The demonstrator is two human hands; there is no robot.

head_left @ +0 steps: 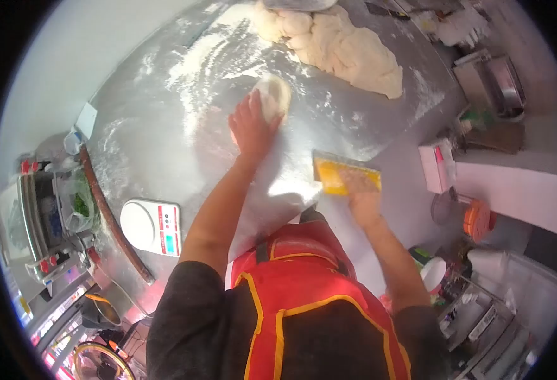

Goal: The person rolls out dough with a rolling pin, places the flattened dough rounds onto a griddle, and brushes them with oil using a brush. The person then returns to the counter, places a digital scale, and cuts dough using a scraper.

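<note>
On the floured metal table, my left hand grips the near side of a small rounded piece of dough. Its fingers bend against the dough, and part of the piece is hidden behind them. My right hand is closed around a yellow dough scraper, held near the table's front edge. The scraper's long straight edge faces away from me. Beyond both hands lies a large, lumpy mass of dough, spread across the back of the table.
A white digital scale sits at the left, beside a long dark wooden stick. Loose flour covers much of the metal table. To the right stand a white box and a metal container.
</note>
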